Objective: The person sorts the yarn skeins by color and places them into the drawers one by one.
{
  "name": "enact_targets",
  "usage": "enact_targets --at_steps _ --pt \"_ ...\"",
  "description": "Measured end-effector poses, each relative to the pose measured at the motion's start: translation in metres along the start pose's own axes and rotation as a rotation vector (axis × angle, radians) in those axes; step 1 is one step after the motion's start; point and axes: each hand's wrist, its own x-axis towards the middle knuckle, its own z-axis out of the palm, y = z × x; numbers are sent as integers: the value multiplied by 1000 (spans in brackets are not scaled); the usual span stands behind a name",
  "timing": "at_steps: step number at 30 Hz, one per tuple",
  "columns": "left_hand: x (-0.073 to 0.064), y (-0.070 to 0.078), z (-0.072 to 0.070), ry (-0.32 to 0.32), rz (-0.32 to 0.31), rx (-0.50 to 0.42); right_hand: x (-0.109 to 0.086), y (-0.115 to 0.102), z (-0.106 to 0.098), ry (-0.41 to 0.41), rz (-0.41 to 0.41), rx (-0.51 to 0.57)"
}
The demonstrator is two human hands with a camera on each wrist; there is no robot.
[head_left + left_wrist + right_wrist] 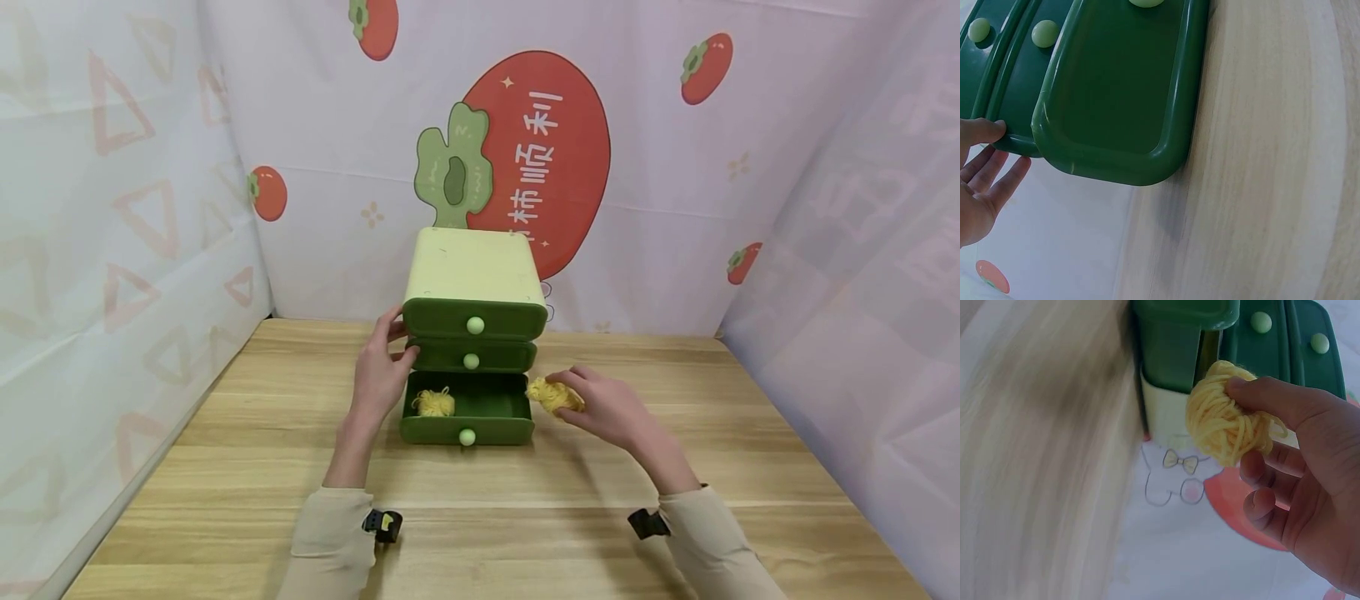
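A small drawer cabinet [480, 265] with a cream top and green drawers stands on the table. Its bottom drawer [491, 430] is pulled out, with a yellow yarn ball [435, 403] lying in the left part. My left hand [378, 371] holds the cabinet's left side, thumb on the front near the middle drawer [506, 357] and the other fingers along the side. To the right of the pulled-out drawer, my right hand [607, 407] pinches a second yellow yarn ball [1225, 419] between thumb and fingers, above the table.
The wooden table [750, 467] stretches to both sides and in front of the cabinet. A pale cloth backdrop [322, 100] with printed tomatoes rises close behind it, and cloth walls flank the table on the left and right.
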Motion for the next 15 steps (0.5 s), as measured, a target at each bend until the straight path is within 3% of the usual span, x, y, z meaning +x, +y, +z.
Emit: enact_targets --at_steps 15 --pt "0 0 1 1 -10 1 35 -36 11 32 -106 -14"
